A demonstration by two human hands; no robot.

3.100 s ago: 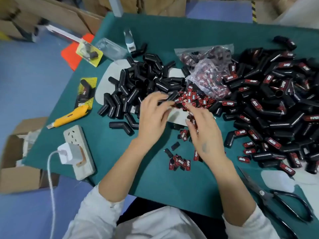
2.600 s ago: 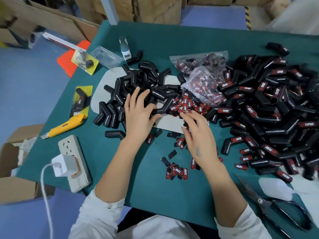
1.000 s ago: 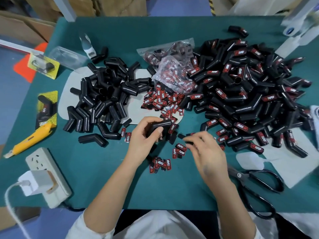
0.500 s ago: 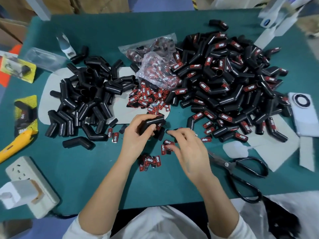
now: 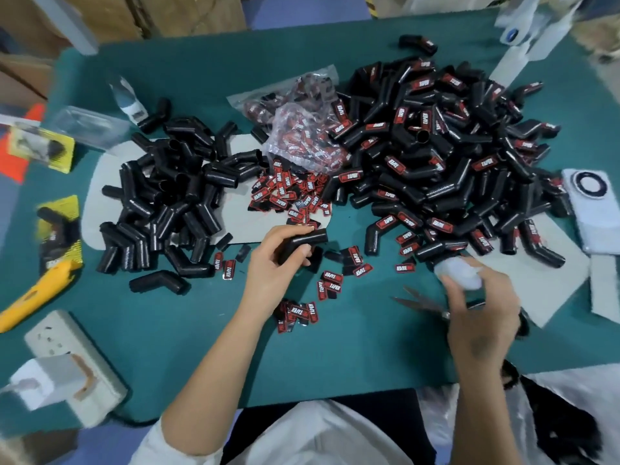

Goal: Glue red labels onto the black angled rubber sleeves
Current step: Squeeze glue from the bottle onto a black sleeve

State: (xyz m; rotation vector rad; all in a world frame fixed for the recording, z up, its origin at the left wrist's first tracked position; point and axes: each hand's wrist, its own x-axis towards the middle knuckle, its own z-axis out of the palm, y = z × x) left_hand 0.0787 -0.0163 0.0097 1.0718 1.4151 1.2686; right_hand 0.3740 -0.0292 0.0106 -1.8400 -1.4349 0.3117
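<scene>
Two hands over the green table [image 5: 335, 357], one sleeve held, two heaps flanking.

Our left hand [image 5: 271, 266] curls round one bare black angled sleeve [image 5: 302, 245], lifted just above the loose red labels [image 5: 288, 193] at table centre. Our right hand [image 5: 479, 317] pinches one blurred white object [image 5: 459, 271] over the scissors [image 5: 419, 302]; what it is we cannot tell. We count two heaps: unlabelled sleeves [image 5: 167, 203] left, labelled sleeves [image 5: 446, 156] right, each too many to count. One bag of labels [image 5: 302, 135] lies between them. One yellow knife [image 5: 37, 293] and one power strip [image 5: 73, 364] sit far left.
</scene>
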